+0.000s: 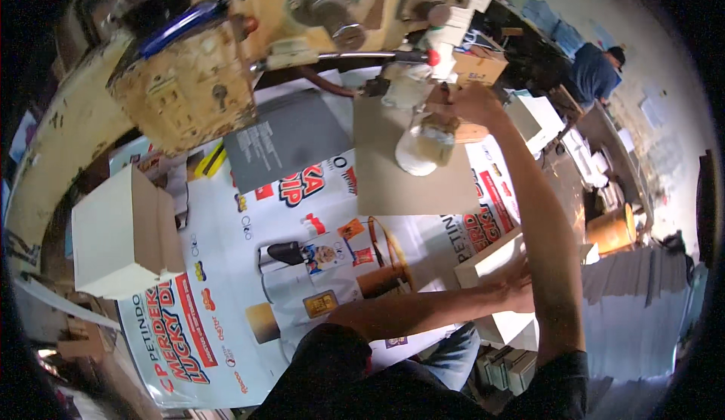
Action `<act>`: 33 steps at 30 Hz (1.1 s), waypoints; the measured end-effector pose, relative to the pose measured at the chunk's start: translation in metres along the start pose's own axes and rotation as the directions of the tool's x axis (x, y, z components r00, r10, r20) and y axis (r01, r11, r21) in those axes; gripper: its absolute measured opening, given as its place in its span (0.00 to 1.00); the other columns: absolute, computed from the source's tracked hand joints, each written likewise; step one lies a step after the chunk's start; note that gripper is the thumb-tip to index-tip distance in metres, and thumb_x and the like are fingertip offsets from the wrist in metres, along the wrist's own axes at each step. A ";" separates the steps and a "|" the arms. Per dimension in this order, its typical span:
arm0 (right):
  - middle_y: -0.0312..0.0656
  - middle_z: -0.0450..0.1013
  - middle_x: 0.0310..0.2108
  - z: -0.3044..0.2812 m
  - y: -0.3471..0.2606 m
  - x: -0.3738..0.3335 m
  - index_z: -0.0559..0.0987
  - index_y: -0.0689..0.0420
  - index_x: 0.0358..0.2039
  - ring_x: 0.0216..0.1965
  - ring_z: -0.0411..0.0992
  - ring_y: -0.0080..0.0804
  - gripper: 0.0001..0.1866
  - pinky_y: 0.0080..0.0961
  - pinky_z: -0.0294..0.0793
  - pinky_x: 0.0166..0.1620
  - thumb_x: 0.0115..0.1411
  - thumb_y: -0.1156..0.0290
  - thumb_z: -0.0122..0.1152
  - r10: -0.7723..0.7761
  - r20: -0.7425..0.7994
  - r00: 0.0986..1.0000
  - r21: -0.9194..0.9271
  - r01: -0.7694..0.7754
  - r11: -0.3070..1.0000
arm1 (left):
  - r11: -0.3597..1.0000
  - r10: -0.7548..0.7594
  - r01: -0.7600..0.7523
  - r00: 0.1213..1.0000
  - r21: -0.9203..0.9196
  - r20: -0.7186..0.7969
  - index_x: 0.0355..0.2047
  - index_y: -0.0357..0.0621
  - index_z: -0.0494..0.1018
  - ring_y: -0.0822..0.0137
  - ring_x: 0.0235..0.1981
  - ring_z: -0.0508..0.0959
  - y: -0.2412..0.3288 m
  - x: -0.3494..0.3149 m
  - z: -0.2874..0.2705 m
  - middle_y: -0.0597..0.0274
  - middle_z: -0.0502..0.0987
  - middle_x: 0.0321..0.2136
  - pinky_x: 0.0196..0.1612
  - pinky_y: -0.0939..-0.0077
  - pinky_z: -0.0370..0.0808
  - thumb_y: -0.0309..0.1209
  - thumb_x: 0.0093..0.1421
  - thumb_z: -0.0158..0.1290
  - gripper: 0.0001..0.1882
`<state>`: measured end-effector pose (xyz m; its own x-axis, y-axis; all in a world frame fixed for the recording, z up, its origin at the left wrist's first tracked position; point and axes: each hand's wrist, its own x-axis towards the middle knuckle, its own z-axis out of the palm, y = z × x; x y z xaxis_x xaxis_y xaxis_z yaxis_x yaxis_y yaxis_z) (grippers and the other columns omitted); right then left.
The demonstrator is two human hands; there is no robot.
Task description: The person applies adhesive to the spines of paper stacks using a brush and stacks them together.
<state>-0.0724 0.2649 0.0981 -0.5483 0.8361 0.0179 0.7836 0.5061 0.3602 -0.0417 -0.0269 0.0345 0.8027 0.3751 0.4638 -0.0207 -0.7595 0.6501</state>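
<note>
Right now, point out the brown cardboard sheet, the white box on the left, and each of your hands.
brown cardboard sheet (408, 178): head view, bare lower middle.
white box (106, 239): head view, its pale top face.
right hand (474, 103): head view, back of hand.
left hand (517, 284): head view, knuckles.

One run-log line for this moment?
right hand: raised at machine | left hand: on white stack | brown board: flat on table

You see a machine (189, 80) of chipped, rough cream-painted metal, its shaft (332, 12) bare steel. The brown cardboard sheet (408, 163) looks matt; the printed banner (226, 269) over the surface looks glossy plastic.
</note>
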 end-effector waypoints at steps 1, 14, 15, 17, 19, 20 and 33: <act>0.51 0.80 0.34 0.002 0.004 -0.002 0.80 0.68 0.32 0.34 0.79 0.51 0.35 0.41 0.79 0.38 0.59 0.40 0.54 -0.039 -0.008 0.999 -0.135 0.038 0.990 | 1.000 -0.002 0.002 1.000 -0.025 0.013 0.56 0.47 0.67 0.59 0.62 0.62 0.002 -0.001 -0.004 0.55 0.69 0.55 0.69 0.53 0.49 0.38 0.69 0.41 0.19; 0.64 0.69 0.49 -0.016 -0.244 0.009 0.61 0.69 0.59 0.51 0.71 0.55 0.36 0.43 0.71 0.55 0.50 0.75 0.60 -0.305 -0.286 0.909 0.198 0.367 0.909 | 0.907 0.123 0.012 0.948 0.420 -0.294 0.57 0.36 0.67 0.48 0.65 0.61 -0.059 0.023 0.099 0.44 0.65 0.59 0.66 0.27 0.39 0.42 0.60 0.47 0.29; 0.66 0.69 0.46 -0.009 -0.237 0.012 0.60 0.71 0.59 0.51 0.70 0.56 0.36 0.45 0.72 0.54 0.50 0.75 0.60 -0.265 0.002 0.964 0.380 0.244 0.892 | 0.939 0.053 0.020 0.978 0.344 -0.201 0.56 0.34 0.68 0.48 0.65 0.61 -0.041 0.022 0.082 0.43 0.65 0.60 0.66 0.28 0.39 0.44 0.56 0.51 0.32; 0.60 0.72 0.39 0.024 -0.247 0.014 0.62 0.70 0.56 0.42 0.73 0.55 0.26 0.44 0.76 0.44 0.57 0.75 0.51 -0.364 -0.230 0.903 0.209 0.411 0.887 | 0.962 0.078 -0.008 0.966 0.272 -0.247 0.57 0.32 0.66 0.48 0.65 0.59 -0.040 0.013 0.076 0.44 0.65 0.60 0.66 0.29 0.39 0.43 0.58 0.49 0.32; 0.44 0.80 0.31 -0.007 -0.260 -0.010 0.83 0.54 0.31 0.34 0.80 0.46 0.09 0.41 0.79 0.39 0.56 0.71 0.54 -0.285 -0.237 0.929 0.409 0.361 0.838 | 0.946 0.012 0.054 0.980 0.319 -0.201 0.58 0.32 0.65 0.48 0.65 0.58 -0.040 0.000 0.054 0.44 0.65 0.60 0.66 0.31 0.37 0.43 0.60 0.47 0.31; 0.44 0.80 0.31 -0.008 -0.260 -0.015 0.83 0.54 0.31 0.34 0.80 0.46 0.09 0.41 0.79 0.39 0.56 0.71 0.54 -0.264 -0.246 0.933 0.395 0.345 0.852 | 0.955 -0.010 0.059 0.986 0.292 -0.167 0.58 0.32 0.65 0.48 0.65 0.58 -0.041 0.000 0.049 0.43 0.65 0.60 0.66 0.31 0.37 0.44 0.61 0.47 0.32; 0.40 0.77 0.40 -0.187 -0.119 -0.209 0.79 0.57 0.46 0.42 0.74 0.40 0.22 0.34 0.75 0.45 0.47 0.78 0.63 0.034 -0.761 0.648 0.372 0.393 0.841 | 0.572 -0.436 -0.038 0.832 -0.819 -0.343 0.47 0.37 0.72 0.56 0.50 0.72 -0.048 0.026 -0.007 0.48 0.76 0.46 0.55 0.57 0.63 0.52 0.57 0.53 0.30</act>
<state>-0.1053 -0.0100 0.2260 -0.5512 0.3982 0.7332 0.5526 0.8326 -0.0368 -0.0236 0.0229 0.0201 0.4720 0.8259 0.3085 -0.5308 -0.0132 0.8474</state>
